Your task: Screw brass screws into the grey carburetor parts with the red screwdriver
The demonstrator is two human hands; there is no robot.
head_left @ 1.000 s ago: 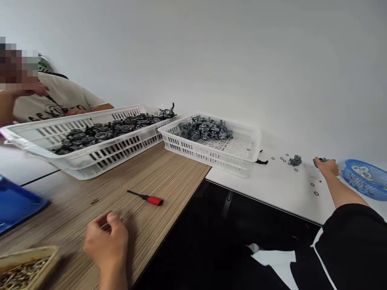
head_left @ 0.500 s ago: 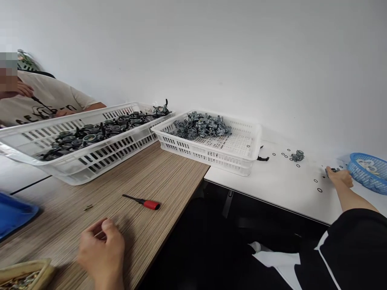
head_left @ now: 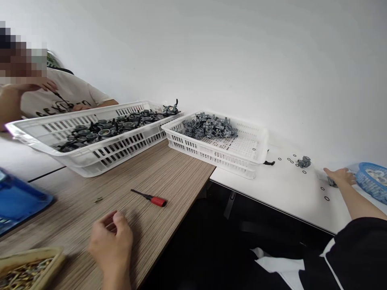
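Reaching with right hand (head_left: 340, 176), unclenched, over a metal part (head_left: 331, 182) by the blue basket (head_left: 372, 186); curling left hand (head_left: 111, 241), contents untellable; leaving white tray (head_left: 260, 139) half full

This is looking like a small assembly workshop; a long white crate (head_left: 99, 158) at left centre is holding dark round parts (head_left: 99, 131); a smaller crate (head_left: 211, 155) at centre is holding grey metal castings (head_left: 208, 125). A red-handled screwdriver (head_left: 150, 198) is lying on the wooden bench (head_left: 169, 169) below; black rings (head_left: 326, 198) are lying scattered at right.
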